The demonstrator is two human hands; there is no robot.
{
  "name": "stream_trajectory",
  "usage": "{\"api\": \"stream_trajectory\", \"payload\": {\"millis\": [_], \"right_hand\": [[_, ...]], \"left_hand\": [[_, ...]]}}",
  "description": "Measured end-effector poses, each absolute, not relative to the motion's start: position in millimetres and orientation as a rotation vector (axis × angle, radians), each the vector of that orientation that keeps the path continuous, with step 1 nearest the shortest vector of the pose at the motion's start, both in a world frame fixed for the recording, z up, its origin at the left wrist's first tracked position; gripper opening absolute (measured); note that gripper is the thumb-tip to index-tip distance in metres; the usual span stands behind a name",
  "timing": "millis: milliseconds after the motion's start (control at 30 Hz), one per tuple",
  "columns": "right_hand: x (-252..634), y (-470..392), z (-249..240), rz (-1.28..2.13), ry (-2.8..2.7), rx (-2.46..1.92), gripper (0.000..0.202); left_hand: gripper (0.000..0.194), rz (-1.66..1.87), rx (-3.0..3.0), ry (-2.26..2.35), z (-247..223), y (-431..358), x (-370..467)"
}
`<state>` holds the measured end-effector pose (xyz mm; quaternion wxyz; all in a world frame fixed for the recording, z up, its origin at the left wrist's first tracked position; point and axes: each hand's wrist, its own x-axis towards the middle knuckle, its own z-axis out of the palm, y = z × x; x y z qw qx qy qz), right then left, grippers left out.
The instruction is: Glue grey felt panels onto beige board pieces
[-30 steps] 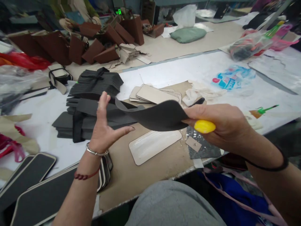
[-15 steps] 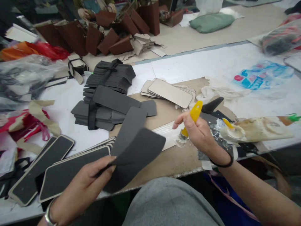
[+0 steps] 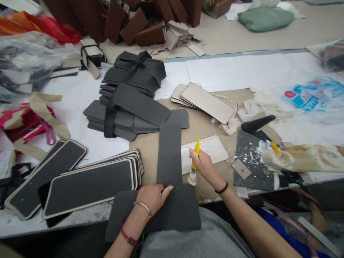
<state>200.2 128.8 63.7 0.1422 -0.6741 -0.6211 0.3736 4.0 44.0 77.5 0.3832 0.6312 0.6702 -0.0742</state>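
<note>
My left hand (image 3: 152, 197) is closed on the upper edge of a wide dark grey panel (image 3: 182, 211) that overhangs the table's front edge. A narrower dark grey strip (image 3: 169, 154) runs away from that edge, covering the left end of a pale rounded panel (image 3: 215, 147). White glue streaks coat the pale panel. Wrapped around a yellow-handled brush (image 3: 197, 148), my right hand (image 3: 205, 165) is over the pale panel's front edge. The brush's white-smeared bristles point down, close to the brown board (image 3: 212, 186).
Tied dark grey strips (image 3: 137, 79) are stacked behind. Cream panels (image 3: 206, 102) lie behind the brush; cream-edged dark panels (image 3: 91, 186) are at left. A glue-spattered dark sheet (image 3: 244, 161) and a glue container (image 3: 279, 159) with a yellow handle sit right. Brown bags (image 3: 142, 25) stand farther back.
My left hand has lowered the dark grey pieces, which now spread flat by the table edge. My right hand has moved left with the brush. The camera view has shifted.
</note>
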Motion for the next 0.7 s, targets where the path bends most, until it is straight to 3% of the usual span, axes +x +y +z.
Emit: {"api": "stream_trajectory", "payload": {"millis": [133,267,333,567,700], "right_hand": [[199.8,127.0,45.0,1.202,-2.157,-2.160,0.041],[194.9,119.7,39.6,1.100,-2.287,-2.277,0.035],[196.0,117.3,40.3,1.057,-2.316,-2.295,0.033],[211.2,137.6,46.2,1.068,-2.332,-2.287,0.031],[211.0,185.2,51.6,1.026,-2.146,-2.318,0.036]], "left_hand": [[0.026,-0.152,1.530,1.815,57.0,36.0,13.6],[0.053,-0.094,1.484,1.945,41.5,27.7,23.2],[0.058,-0.075,1.493,1.978,38.5,27.1,25.7],[0.036,-0.586,1.837,1.888,46.7,40.7,20.7],[0.035,-0.699,1.951,1.819,66.6,44.3,15.5]]}}
